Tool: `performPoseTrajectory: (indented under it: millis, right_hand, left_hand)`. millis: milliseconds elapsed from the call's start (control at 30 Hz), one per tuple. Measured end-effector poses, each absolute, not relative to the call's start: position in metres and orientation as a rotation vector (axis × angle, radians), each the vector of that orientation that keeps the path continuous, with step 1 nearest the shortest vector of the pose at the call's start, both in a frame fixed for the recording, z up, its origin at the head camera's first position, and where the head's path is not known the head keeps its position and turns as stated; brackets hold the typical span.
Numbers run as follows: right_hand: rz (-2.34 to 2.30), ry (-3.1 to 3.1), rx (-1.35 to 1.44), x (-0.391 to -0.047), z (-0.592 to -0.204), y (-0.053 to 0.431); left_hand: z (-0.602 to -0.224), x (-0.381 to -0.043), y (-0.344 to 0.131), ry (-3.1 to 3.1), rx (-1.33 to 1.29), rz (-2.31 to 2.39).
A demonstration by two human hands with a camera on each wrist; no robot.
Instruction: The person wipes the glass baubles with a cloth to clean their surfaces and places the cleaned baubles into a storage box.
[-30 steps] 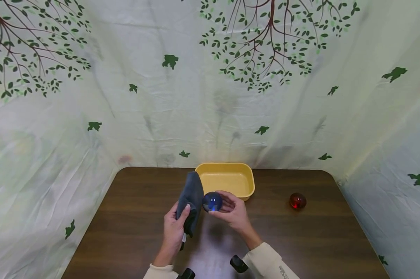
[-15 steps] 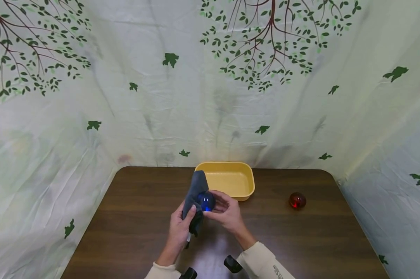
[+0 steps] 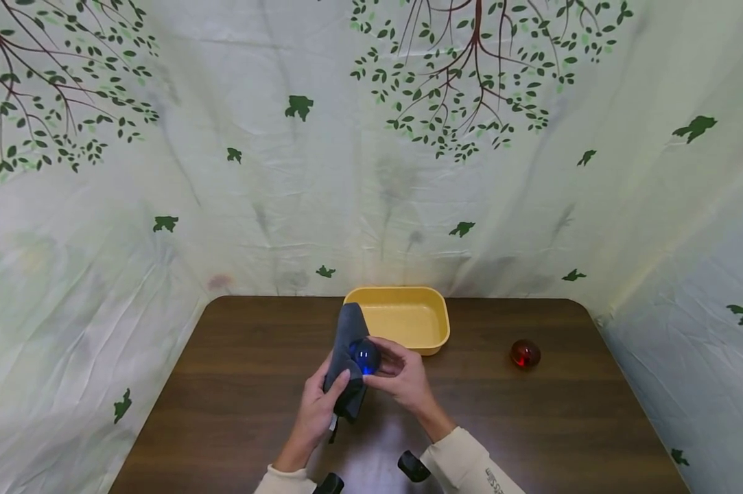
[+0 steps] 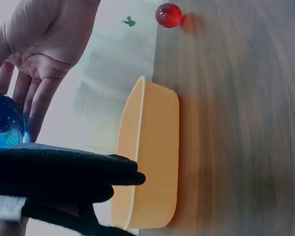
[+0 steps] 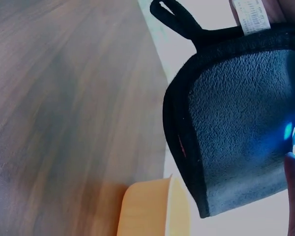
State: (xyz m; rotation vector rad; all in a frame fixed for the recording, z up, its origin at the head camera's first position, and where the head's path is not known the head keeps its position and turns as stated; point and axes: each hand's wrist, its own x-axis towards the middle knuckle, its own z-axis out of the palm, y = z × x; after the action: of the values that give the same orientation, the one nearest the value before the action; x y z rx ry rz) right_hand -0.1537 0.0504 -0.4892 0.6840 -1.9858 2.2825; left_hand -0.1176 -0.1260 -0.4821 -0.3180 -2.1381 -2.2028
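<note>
My left hand grips a folded dark grey cloth, its thumb across the near face. In the right wrist view the cloth shows a fuzzy surface, black edging, a hanging loop and a white label. My right hand holds a clear blue ball between thumb and fingers, against the cloth's right side. The left wrist view shows the blue ball right above the cloth's edge, with the right hand's fingers behind it. Both hands are raised over the table, in front of the yellow tub.
A yellow tub stands at the table's back edge, just beyond the hands. A clear red ball lies on the brown wooden table to the right. A pale curtain with printed leaves hangs behind.
The blue ball has moved left, from beside the cloth to against it. The left hand and cloth have shifted slightly right. Over the last half second the cloth's lower end has turned slightly.
</note>
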Motion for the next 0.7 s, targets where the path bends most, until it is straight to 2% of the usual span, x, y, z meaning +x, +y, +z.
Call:
performPoseTrajectory:
  millis: [333, 700]
  right_hand:
    - [2.051, -2.068, 0.866, -0.152, -0.478, 0.051]
    - [2.171, -2.248, 0.646, -0.149, -0.476, 0.054]
  left_hand:
    - [-0.481, -0.117, -0.129, -2.053, -0.313, -2.245]
    - [-0.477, -0.118, -0.131, -2.106, -0.352, -2.213]
